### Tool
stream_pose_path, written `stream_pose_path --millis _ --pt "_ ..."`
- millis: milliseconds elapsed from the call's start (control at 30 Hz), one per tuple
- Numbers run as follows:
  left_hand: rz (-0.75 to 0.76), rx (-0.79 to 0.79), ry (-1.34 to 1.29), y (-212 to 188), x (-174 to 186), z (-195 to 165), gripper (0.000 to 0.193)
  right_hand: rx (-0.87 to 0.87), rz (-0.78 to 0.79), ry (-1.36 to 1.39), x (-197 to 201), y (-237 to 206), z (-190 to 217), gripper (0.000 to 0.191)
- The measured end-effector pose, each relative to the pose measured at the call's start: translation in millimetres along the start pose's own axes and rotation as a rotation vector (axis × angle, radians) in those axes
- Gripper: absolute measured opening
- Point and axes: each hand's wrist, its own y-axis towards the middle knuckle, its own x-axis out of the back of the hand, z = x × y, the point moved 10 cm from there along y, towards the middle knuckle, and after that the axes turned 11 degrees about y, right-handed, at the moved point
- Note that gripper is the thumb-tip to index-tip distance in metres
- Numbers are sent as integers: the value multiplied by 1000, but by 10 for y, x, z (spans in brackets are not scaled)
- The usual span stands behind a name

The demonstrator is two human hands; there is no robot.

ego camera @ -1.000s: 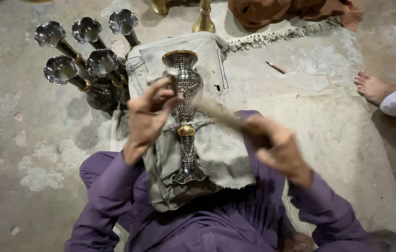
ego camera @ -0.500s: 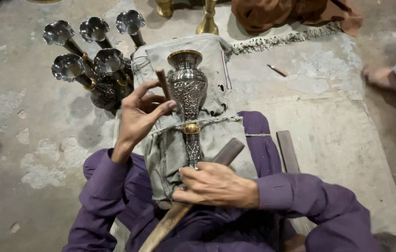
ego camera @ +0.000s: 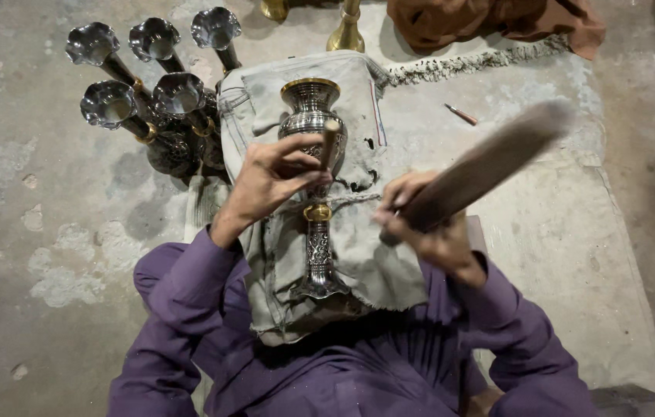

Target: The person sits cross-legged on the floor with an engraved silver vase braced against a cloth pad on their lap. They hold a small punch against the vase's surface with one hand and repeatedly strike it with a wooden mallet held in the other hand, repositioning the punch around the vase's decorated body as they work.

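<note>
My left hand (ego camera: 269, 181) pinches a small punch (ego camera: 330, 143) against the engraved silver vase (ego camera: 313, 147), brass-rimmed; my right hand (ego camera: 428, 224) grips a wooden stick (ego camera: 489, 166).

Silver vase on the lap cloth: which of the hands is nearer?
Left. The left hand rests on the silver vase, holding a small punch against it. The right hand is off to its right, gripping a wooden stick.

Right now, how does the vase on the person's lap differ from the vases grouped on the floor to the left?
The lap vase lies lengthwise on a grey cloth; the floor vases stand clustered on bare concrete. The lap vase has a gold rim and a rounded body; the floor vases have flared, fluted silver mouths on thin necks. The left hand steadies the lap vase; no hand touches the floor vases. Both are shiny silver metal with gold bands.
</note>
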Motion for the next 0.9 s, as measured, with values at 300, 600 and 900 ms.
stream_pose_path --millis 300,600,900 --pt "86 -30 199 70 24 -105 47 -157 -124 -320 614 53 -292 36" --pt "62 -73 171 -21 26 -150 47 159 -89 -1113 597 221 667 61" --pt "156 -5 152 -9 -7 -194 47 145 -84 -1123 590 134 635 66"
